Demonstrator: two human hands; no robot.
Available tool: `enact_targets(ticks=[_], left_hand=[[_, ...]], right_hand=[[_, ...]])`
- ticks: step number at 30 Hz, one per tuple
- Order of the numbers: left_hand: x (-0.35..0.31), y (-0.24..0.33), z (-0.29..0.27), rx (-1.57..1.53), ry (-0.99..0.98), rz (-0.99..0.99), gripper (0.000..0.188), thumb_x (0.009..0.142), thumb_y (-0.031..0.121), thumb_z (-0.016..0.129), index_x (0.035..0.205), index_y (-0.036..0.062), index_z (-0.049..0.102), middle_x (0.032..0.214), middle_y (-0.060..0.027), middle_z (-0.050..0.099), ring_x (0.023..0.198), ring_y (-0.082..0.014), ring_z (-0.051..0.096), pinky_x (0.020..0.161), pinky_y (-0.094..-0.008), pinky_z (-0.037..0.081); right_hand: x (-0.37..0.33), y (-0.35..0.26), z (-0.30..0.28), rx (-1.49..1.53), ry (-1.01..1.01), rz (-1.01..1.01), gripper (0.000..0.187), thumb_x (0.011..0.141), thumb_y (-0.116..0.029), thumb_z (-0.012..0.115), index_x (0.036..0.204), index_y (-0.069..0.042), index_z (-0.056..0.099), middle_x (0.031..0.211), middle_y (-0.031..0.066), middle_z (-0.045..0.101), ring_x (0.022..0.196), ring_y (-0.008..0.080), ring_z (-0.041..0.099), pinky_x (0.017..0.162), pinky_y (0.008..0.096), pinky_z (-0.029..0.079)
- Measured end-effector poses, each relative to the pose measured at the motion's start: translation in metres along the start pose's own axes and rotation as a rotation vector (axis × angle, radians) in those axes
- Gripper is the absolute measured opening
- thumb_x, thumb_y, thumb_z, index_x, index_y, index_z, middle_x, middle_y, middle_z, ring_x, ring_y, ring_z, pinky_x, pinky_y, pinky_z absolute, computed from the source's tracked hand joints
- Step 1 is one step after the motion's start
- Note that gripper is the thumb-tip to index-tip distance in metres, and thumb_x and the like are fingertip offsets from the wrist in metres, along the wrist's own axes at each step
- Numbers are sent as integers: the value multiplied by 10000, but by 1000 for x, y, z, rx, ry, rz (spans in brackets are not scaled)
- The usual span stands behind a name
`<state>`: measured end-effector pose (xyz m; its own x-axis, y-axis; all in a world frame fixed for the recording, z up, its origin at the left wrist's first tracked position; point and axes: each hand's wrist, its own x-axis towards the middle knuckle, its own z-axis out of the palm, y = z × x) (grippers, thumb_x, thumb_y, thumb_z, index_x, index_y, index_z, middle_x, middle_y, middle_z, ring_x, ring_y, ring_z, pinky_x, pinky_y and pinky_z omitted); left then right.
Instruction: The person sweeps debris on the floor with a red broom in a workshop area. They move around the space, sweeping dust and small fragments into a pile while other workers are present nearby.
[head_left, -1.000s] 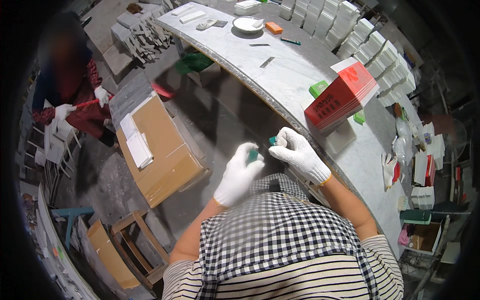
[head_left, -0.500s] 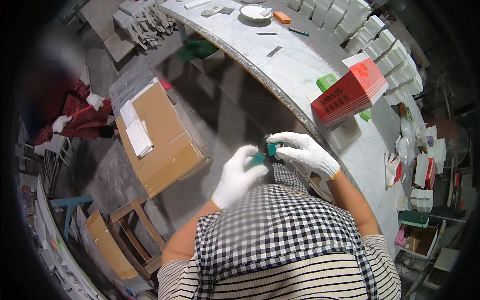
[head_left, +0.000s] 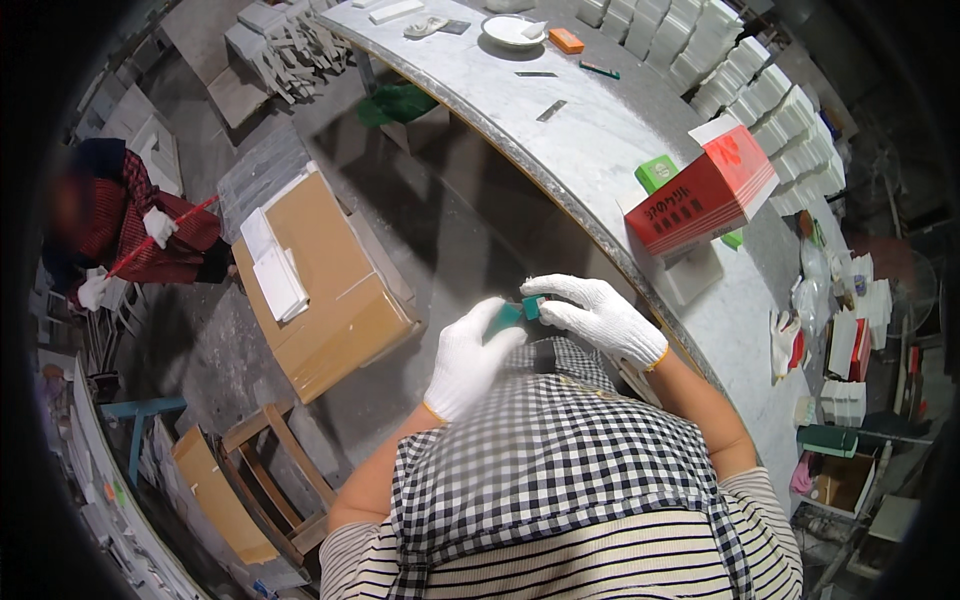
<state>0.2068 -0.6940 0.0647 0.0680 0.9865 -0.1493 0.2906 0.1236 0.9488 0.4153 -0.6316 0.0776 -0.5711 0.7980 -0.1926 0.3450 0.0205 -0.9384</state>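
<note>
Both hands wear white knit gloves and are held in front of my checked apron point(head_left: 560, 440), off the table edge. My left hand point(head_left: 468, 358) pinches a flat, teal, partly see-through piece point(head_left: 506, 318) between thumb and fingers. In my right hand point(head_left: 598, 312), a small teal block-like piece point(head_left: 532, 307) with a pale end is gripped at the fingertips. The two teal pieces sit side by side, nearly touching; I cannot tell whether they meet. What kind of thing they are is too small to make out.
On the curved white table point(head_left: 600, 150) stand a red box point(head_left: 700, 195), a green box point(head_left: 656, 174), an orange box point(head_left: 566, 40) and a white bowl point(head_left: 512, 32). Stacked white slabs point(head_left: 745, 80) line its far side. A large cardboard box point(head_left: 325, 290) is at left, a co-worker point(head_left: 150, 215) beyond.
My right hand has moved left with its teal piece, close to the one in my left hand. The co-worker has shifted, with both gloved hands on a red rod.
</note>
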Motion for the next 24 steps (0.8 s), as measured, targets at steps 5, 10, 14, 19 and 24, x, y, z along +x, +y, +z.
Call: enact_targets(ticks=[5,10,14,19,24], left_hand=[[0,-1,-2,42,-1,32,347,844,199,673,1138,24,616,989,-191,685,891,-305,680,797,-364,516],[-1,-1,-5,61,32,41,333,844,200,672,1125,30,619,972,-195,678,879,-318,676,784,-369,515],[-2,-2,-8,55,-3,-17,452,828,249,725,1180,-14,618,991,-186,692,908,-256,677,825,-340,515],[-2,1,-7,47,-5,-17,445,830,244,716,1184,-9,622,996,-185,694,920,-249,678,830,-336,516],[-3,2,-5,24,6,-25,438,827,234,715,1185,-3,627,1004,-186,696,922,-243,680,829,-330,517]], right_hand=[[3,-1,1,93,9,82,341,981,-197,579,1273,-20,597,1064,82,668,901,125,619,847,299,526],[9,3,5,179,12,95,328,957,-222,593,1208,-14,622,990,74,675,865,127,623,803,297,524],[10,4,5,77,-53,83,309,901,-236,637,1102,-1,646,968,73,682,864,138,628,798,296,517],[10,0,2,-54,-97,136,261,882,-208,670,1050,-9,643,977,49,663,906,109,609,824,277,502],[11,2,6,303,63,140,261,910,-181,669,1112,-23,619,967,1,612,859,75,558,791,232,466]])
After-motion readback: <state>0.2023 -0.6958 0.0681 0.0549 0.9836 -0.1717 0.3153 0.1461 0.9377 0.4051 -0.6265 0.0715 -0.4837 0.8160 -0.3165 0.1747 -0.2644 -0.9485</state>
